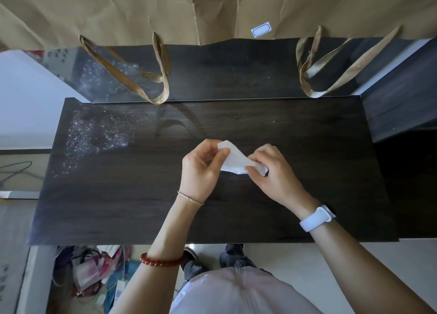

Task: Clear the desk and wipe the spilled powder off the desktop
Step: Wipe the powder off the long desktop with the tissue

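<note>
Two hands hold one white tissue [233,158] above the middle of the dark wooden desk [142,207]. Fingertips of the left hand [201,169] pinch the tissue's upper left corner, thumb pressed against the paper, the other fingers curled in behind it. Fingers of the right hand [272,169] close narrowly on the lower right end, where the tissue is bunched and partly hidden under them. Between the two grips the sheet sags in a loose fold, and I cannot tell whether it touches the desktop.

Further out, the left wrist wears a thin chain bracelet [190,198], and a red bead bracelet [162,261] sits higher on that forearm. A white watch band [316,219] wraps the right wrist.

Spilled powder [94,136] glitters on the far left part of the desk, well apart from the hands, with more specks on the raised shelf behind. At the back stand brown paper bags [212,10], their ribbon handles [132,77] hanging down over the shelf; one bag carries a small blue-bordered label [260,31].
</note>
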`<state>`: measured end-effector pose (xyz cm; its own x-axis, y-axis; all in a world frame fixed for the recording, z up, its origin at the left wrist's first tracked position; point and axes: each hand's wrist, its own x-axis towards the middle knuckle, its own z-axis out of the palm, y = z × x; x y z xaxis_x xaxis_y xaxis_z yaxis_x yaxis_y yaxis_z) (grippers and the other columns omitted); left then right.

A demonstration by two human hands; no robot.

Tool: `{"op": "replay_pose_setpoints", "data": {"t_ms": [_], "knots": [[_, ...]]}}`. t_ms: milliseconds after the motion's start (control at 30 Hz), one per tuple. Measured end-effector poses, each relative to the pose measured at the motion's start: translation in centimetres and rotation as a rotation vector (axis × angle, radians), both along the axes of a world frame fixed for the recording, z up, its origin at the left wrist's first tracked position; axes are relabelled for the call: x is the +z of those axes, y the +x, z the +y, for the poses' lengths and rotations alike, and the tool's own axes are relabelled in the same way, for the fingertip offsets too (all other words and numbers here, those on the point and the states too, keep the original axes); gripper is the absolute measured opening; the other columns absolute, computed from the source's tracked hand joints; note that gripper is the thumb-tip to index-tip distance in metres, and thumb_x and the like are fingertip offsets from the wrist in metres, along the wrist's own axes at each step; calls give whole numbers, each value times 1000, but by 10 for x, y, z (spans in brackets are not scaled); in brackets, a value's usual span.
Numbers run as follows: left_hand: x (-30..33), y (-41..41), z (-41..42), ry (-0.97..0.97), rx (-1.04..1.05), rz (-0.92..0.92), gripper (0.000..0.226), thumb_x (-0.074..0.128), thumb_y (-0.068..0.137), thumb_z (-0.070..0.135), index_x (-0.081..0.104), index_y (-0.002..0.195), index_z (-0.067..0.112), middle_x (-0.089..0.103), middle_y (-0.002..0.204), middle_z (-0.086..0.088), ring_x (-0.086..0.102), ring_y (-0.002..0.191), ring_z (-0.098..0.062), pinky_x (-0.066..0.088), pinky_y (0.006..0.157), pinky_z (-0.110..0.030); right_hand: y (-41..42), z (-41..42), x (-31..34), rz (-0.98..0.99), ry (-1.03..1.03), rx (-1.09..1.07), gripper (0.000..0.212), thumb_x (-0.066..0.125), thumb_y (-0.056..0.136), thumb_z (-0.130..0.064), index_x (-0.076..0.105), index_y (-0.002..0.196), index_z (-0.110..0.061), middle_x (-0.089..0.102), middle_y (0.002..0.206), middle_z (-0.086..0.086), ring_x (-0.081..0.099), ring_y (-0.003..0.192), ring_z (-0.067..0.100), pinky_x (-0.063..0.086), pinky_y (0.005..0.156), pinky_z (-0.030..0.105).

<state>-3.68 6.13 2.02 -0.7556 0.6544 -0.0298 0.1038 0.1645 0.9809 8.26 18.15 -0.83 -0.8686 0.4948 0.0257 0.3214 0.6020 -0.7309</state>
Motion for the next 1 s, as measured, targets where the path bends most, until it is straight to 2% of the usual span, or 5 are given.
{"op": "replay_pose_setpoints", "data": {"t_ms": [333,467,600,867,1000], "knots": [[-52,21,-19,-247,-432,839,18,55,80,27,70,85,19,69,106,7,51,116,-15,44,85,-32,-1,0,8,116,-1543,-606,22,44,91,-14,65,98,-8,66,96,16,62,86,26,50,74,36],[-59,27,-21,-342,-524,792,31,51,79,37,68,101,23,62,122,5,41,129,-18,32,103,-37,9,5,-11,36,-1050,-626,23,55,88,-7,61,111,-8,63,112,15,61,99,24,50,80,33],[-65,7,-24,-621,-169,698,44,41,82,41,62,113,17,57,128,-6,42,129,-28,29,102,-52,29,42,-27,117,144,-558,25,52,82,4,57,107,0,58,119,18,54,114,29,45,89,26],[-95,-22,-32,-1015,-14,482,61,34,93,47,11,146,26,-3,156,-3,-11,142,-23,-7,110,-56,54,-16,-60,-213,363,278,53,39,85,-14,36,138,-6,34,147,11,22,139,21,23,114,36],[-102,-21,-34,-1050,17,539,66,18,86,56,11,146,28,1,156,-2,-7,143,-23,-6,110,-53,22,47,-67,-258,359,-82,48,30,90,-18,40,132,0,43,138,19,36,130,32,31,109,45]]}}
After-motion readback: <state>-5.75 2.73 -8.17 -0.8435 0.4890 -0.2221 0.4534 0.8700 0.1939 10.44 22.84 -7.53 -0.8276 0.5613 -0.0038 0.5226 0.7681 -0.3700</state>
